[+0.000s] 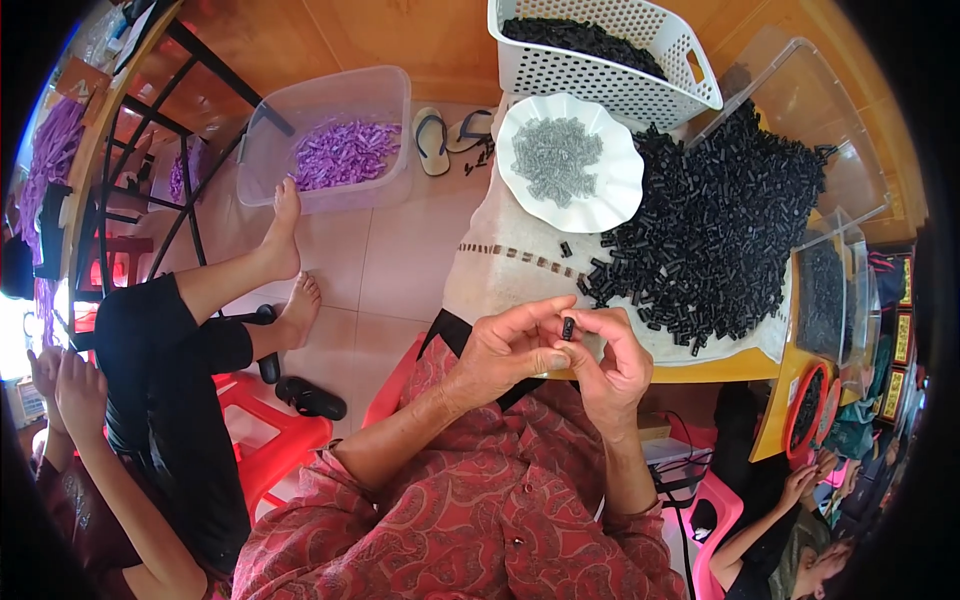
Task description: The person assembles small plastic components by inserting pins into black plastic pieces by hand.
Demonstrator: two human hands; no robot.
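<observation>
Between the fingertips of both hands, over the table's near edge, is a small black plastic piece [568, 328], short and tube-like. My left hand [508, 347] pinches it from the left, thumb and fingertips closed round it. From the right, my right hand [612, 368] meets it with thumb and forefinger, also closed. Just beyond lies a big heap of similar black pieces [710, 220] on a white cloth [490, 285]. A white wavy-rimmed plate [622, 185] carries a mound of small transparent pieces [557, 160]. One loose black piece [565, 249] sits below the plate.
A white perforated basket [600, 80] of black parts stands behind the plate. Transparent bins [845, 140] flank the heap at right. On the floor at left are a tub [250, 160] of purple pieces and sandals [432, 140]. Another person's legs [160, 340] are close on the left.
</observation>
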